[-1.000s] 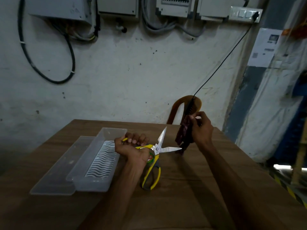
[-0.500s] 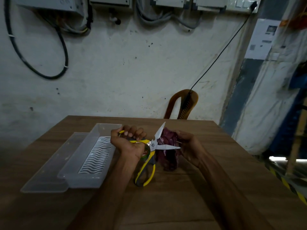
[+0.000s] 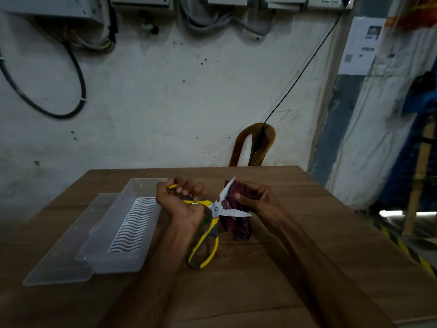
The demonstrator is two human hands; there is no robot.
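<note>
My left hand (image 3: 183, 202) grips the upper handle of yellow-and-grey scissors (image 3: 209, 223); their steel blades are spread wide, and the lower handle loop hangs free above the wooden table (image 3: 272, 268). My right hand (image 3: 255, 197) holds a dark maroon cloth (image 3: 238, 223) between and against the blades. The cloth's lower end droops onto the table just right of the scissors.
A clear plastic tray (image 3: 123, 223) with a white wavy insert lies on its lid left of my left arm. A brown plastic chair (image 3: 256, 147) stands behind the table's far edge, with a black cable running down to it. Wall boxes and cables hang above.
My right hand came down from in front of the chair and brought the maroon cloth to the open blades. The scissors stayed in my left hand, blades still apart.
</note>
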